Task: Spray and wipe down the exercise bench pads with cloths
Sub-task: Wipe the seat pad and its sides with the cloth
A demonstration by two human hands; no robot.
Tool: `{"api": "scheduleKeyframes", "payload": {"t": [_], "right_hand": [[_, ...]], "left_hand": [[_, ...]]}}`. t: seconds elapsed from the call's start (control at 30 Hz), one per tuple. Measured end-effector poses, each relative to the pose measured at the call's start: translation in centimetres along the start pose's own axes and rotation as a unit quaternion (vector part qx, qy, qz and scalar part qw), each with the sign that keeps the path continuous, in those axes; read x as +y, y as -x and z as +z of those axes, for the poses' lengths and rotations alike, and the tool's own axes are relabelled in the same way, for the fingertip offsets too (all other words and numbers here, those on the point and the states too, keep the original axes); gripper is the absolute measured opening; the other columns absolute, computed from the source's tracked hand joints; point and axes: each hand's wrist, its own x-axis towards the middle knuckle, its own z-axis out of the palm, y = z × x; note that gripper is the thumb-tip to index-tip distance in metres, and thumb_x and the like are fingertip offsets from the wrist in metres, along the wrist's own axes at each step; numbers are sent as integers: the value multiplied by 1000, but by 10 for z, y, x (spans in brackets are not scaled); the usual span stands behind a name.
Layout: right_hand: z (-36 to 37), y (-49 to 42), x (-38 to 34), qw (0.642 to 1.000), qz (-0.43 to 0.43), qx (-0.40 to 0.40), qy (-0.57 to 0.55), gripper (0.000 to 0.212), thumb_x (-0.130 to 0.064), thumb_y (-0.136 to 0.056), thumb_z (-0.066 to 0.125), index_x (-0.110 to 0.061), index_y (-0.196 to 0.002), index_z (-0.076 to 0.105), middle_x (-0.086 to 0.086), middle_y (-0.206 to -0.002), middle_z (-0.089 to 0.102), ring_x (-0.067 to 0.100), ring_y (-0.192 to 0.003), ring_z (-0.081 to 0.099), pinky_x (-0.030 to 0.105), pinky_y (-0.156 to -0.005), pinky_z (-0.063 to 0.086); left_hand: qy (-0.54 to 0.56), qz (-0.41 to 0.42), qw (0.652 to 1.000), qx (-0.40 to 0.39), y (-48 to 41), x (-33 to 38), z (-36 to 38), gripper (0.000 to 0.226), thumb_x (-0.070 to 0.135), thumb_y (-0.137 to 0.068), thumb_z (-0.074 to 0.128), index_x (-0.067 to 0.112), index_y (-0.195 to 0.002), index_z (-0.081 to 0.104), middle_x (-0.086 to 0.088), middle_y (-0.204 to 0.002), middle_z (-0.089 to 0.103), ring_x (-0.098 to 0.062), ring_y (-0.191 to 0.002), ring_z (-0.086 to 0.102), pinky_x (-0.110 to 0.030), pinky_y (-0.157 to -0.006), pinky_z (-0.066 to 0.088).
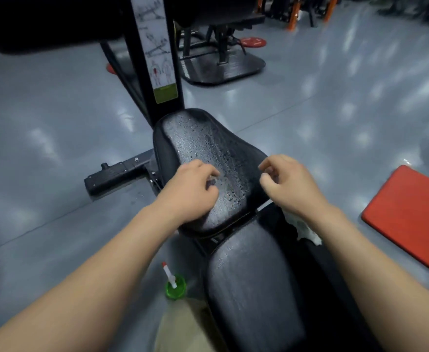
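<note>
Seat pad (203, 138), beaded with droplets, lies centre, with the back pad (254, 288) nearer me; I see open grey floor (335, 123) on both sides. Red mat (411, 214) lies well right. Left hand (190, 191) rests near the seat's left edge, right hand (292, 181) by its right edge. Both sets of fingers (208, 171) curl inward; I cannot tell if they grip anything. White cloth (302, 227) shows under the right forearm. Spray bottle (174, 285) stands on the floor, left.

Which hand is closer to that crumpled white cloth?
Right. The right hand is just beyond the white cloth, its wrist over it; the left hand is across the wet seat pad, farther off.
</note>
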Motion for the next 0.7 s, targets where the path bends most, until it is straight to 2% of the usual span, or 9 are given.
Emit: {"api": "scheduleKeyframes", "payload": {"t": [0.13,0.33,0.47,0.6,0.7], "right_hand": [[13,-44,-39,999,-37,-19,-20,15,-22,-86,59,-27,-99,63,-13,-84,59,14,-84,56,36,-82,50],[13,-132,-138,990,-122,-2,-67,18,-20,-90,59,-21,-108,63,-8,-84,61,14,-81,57,31,-77,48],[7,-181,-206,975,-186,36,-118,18,-28,-93,59,-24,-111,57,-7,-87,62,8,-79,58,25,-69,43],[8,-209,-258,955,-241,97,-144,33,-31,-94,62,-24,-125,52,-4,-101,53,9,-84,52,26,-77,46],[8,-221,-281,949,-244,118,-161,44,-30,-96,62,-26,-137,46,0,-112,48,10,-90,51,26,-82,46]], "left_hand": [[-15,-23,996,83,1,-29,-48,41,17,-91,52,20,-130,61,-2,-126,58,-23,-125,46,-35,-109,37],[-58,-40,974,214,-20,-61,-144,39,16,-87,52,18,-125,61,-2,-124,59,-27,-126,45,-38,-104,40],[-110,-32,938,326,-31,-63,-206,34,17,-83,53,16,-115,63,-7,-117,58,-33,-115,45,-46,-99,44],[-169,-39,892,417,-34,-62,-251,29,16,-85,59,13,-113,60,-11,-121,53,-36,-116,43,-44,-95,39],[-195,-57,869,451,-39,-66,-277,36,19,-86,62,12,-120,52,-12,-130,46,-36,-121,39,-47,-96,38]]}}
